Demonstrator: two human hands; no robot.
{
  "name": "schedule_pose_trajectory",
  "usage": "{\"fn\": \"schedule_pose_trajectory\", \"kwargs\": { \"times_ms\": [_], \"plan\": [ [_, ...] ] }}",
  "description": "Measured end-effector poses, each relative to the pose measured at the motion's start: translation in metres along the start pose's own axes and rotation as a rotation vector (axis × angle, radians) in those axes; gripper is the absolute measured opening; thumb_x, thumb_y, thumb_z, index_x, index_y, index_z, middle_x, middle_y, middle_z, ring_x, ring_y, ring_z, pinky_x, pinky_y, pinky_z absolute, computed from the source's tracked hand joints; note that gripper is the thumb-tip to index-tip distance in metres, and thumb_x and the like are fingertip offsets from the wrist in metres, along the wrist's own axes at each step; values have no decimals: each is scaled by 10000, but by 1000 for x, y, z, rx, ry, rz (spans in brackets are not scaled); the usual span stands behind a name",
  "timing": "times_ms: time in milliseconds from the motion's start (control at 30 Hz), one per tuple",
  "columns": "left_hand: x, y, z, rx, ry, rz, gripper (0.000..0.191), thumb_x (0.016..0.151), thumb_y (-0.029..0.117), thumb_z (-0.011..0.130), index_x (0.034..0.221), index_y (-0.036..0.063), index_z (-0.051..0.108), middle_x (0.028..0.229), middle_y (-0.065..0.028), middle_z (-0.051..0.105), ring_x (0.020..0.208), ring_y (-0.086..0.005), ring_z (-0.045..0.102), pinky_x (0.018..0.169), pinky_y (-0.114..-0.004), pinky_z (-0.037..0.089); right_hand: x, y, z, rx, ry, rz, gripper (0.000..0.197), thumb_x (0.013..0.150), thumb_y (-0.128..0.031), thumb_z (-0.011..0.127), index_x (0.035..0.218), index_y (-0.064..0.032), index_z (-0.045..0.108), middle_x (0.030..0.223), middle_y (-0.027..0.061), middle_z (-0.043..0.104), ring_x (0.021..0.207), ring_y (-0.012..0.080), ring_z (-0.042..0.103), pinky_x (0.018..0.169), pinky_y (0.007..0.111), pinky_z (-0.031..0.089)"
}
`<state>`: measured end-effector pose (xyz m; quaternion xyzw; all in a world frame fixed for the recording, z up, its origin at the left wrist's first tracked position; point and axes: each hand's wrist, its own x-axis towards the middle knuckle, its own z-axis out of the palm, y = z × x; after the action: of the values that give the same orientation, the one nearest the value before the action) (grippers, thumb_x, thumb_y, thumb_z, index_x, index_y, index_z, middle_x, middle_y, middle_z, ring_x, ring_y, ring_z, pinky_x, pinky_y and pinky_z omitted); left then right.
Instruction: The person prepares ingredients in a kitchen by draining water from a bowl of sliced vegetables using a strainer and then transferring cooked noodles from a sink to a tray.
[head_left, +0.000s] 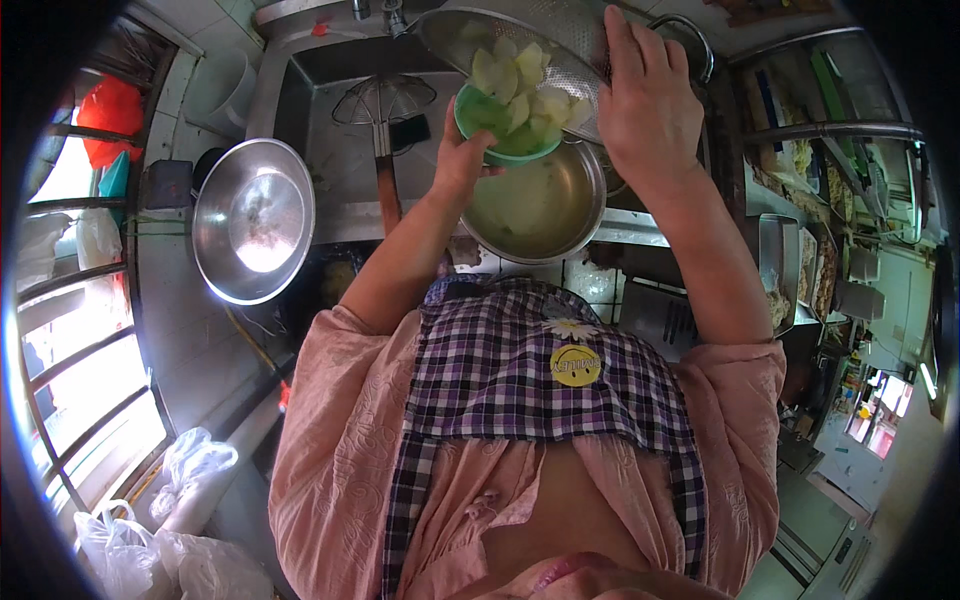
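Observation:
My left hand (463, 154) grips the rim of a green bowl (531, 156), its thumb over the edge. With my right hand (651, 101) I hold a perforated metal colander (577, 73), tilted towards the bowl. Pale, thin vegetable slices (517, 75) lie along the colander's lower side and over the bowl; some greenish contents show inside the bowl. Below them stands a round metal pot (534, 256) with cloudy liquid, at the sink's near edge. The bowl hides part of the pot's far rim.
A wire skimmer with a wooden handle (387, 187) rests across the metal sink (300, 105), near a dark sponge-like block (409, 131). A metal basin (253, 221) stands left of the sink. A faucet (394, 19) is at the back. Plastic bags (120, 551) lie lower left.

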<state>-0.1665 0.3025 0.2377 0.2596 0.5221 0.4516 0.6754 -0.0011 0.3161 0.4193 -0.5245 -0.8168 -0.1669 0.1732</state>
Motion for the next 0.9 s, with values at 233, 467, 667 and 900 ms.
{"fn": "schedule_pose_trajectory", "kwargs": {
  "times_ms": [233,467,667,900],
  "plan": [
    [-4,-1,-5,15,-8,52,661,688,80,495,1290,257,287,1126,-30,465,909,-216,517,604,-342,498,-7,0,5,3,121,-50,517,655,27,560,1157,35,436,1007,170,474,876,318,472,599,375,480],
    [0,-2,-7,17,-20,18,670,672,82,506,1283,250,288,1121,-30,473,905,-206,522,596,-335,494,-20,3,5,60,156,-46,625,624,2,625,1210,-85,428,1043,84,473,893,279,499,681,350,488],
    [3,-1,-6,20,-40,32,695,670,89,511,1302,235,261,1120,-44,477,907,-211,530,594,-335,491,-28,12,13,67,185,-96,705,566,31,645,1223,-99,426,1054,69,454,891,275,469,673,332,487],
    [-2,17,-1,1,1,52,533,676,63,475,1190,155,365,1050,-69,491,887,-236,536,616,-372,525,-22,13,-5,122,300,-169,714,529,91,566,1209,-94,450,1068,56,465,883,255,466,659,321,477]
  ]
}}
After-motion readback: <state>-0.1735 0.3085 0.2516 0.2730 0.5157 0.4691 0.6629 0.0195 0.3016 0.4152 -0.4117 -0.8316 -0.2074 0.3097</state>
